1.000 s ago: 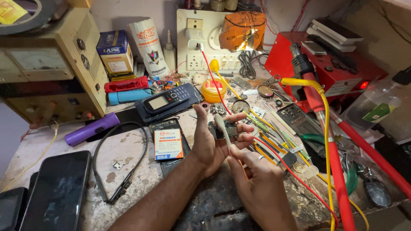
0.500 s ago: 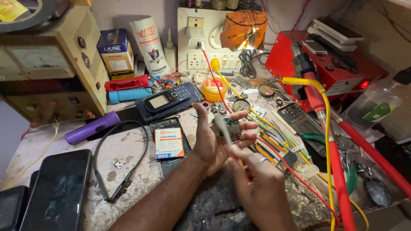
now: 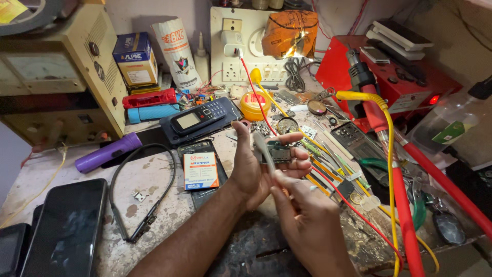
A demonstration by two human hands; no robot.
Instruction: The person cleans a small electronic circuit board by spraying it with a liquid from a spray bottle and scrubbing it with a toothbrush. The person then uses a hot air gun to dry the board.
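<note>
Small dark circuit board (image 3: 278, 152), held upright

1. Keypad phone (image 3: 197, 119) at 11 o'clock on the counter (image 3: 154, 179).
2. Purple torch (image 3: 107, 152) at 9 o'clock.
3. Black smartphone (image 3: 64, 231) at 8 o'clock.
4. Red station (image 3: 379, 72) at 2 o'clock.
5. Yellow tin (image 3: 254, 105) at 12 o'clock.
6. Neckband cable (image 3: 138, 190), left of centre.

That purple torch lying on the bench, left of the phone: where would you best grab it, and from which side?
Take the purple torch around the middle of its barrel, coming down from above. It lies flat on the bench, a long round body with open space along both sides, so fingers can probably close across it; its ends look less handy.
</note>
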